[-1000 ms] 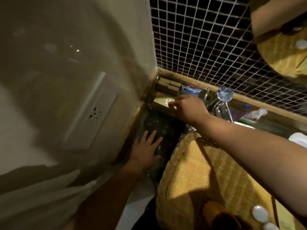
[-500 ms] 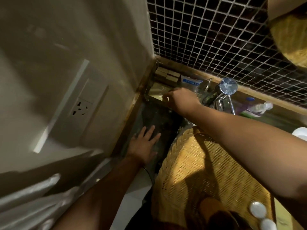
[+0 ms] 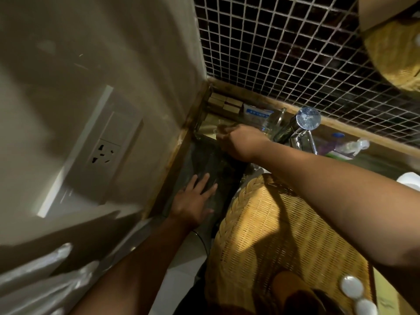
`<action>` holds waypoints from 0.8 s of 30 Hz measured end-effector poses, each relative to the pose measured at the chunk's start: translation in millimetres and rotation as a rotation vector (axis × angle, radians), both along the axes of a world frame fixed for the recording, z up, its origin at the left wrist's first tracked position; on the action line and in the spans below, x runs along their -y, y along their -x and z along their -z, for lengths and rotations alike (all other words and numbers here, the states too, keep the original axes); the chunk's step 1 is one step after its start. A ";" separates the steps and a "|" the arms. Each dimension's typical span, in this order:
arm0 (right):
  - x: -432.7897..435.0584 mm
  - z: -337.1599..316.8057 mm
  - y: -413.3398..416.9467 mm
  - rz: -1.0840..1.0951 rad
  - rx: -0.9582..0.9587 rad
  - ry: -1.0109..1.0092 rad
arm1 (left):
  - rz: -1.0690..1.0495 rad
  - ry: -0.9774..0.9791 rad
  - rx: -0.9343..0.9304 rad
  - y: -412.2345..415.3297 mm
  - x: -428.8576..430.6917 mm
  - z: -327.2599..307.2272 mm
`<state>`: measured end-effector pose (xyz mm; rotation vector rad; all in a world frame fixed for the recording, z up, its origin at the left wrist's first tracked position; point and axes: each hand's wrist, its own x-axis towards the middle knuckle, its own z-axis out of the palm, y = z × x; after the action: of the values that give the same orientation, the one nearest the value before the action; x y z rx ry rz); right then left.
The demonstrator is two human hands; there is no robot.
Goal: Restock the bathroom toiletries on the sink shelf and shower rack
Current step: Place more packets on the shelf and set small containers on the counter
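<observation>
Woven yellow wicker fills the lower right of the frame: the basket [image 3: 284, 242] sits below my right forearm. My right hand [image 3: 241, 142] reaches to the shelf [image 3: 205, 127] in the corner at upper centre, fingers curled around something small and pale; I cannot tell what it is. Small brown boxes [image 3: 223, 103] lie at the shelf's back, beside a blue-and-white box [image 3: 256, 112]. My left hand [image 3: 193, 203] rests open and flat on the dark surface [image 3: 204, 155] at centre. A chrome tap [image 3: 304, 123] stands just right of my right hand.
</observation>
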<state>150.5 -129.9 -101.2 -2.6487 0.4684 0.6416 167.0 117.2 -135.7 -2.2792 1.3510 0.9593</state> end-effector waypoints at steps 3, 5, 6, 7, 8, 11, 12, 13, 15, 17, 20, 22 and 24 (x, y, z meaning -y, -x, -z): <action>-5.3 -0.7 -2.3 -0.062 -0.057 0.027 | 0.017 0.013 0.005 -1.4 0.4 -3.5; -10.3 -3.5 -4.2 -0.076 -0.081 0.037 | 0.021 0.022 0.007 -1.0 1.0 -6.4; -12.2 -7.0 -4.1 -0.066 -0.089 0.034 | 0.028 0.021 0.015 -0.5 1.8 -7.8; -13.7 -11.1 -2.8 -0.051 -0.088 0.029 | 0.041 0.011 0.029 0.0 3.0 -9.4; -14.7 -16.1 -0.6 -0.050 -0.078 0.030 | 0.053 -0.008 0.043 0.2 4.6 -11.4; -16.3 -34.4 12.4 -0.079 0.006 0.029 | 0.070 -0.045 0.064 1.4 9.1 -18.0; -16.6 -40.0 17.7 -0.081 0.040 0.026 | 0.072 -0.041 0.071 1.7 10.1 -20.8; -17.3 -46.0 23.8 -0.076 0.068 0.022 | 0.070 -0.027 0.080 1.6 10.7 -24.4; -19.8 -60.8 38.4 -0.054 0.099 0.014 | 0.064 0.026 0.103 1.0 13.2 -35.1; -22.6 -76.1 54.3 -0.027 0.111 0.028 | 0.055 0.103 0.135 1.9 17.0 -49.6; -24.0 -95.1 78.4 0.048 0.153 0.031 | 0.007 0.298 0.190 7.6 25.4 -79.2; -23.0 -107.0 96.8 0.086 0.184 0.044 | -0.045 0.472 0.245 10.5 31.3 -99.4; -22.0 -118.9 116.6 0.098 0.225 0.105 | -0.062 0.562 0.292 11.3 40.8 -118.9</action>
<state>33.9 -107.9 17.7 -2.7332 0.5745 0.2919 155.8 76.4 -16.7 -2.7362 1.5638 0.2496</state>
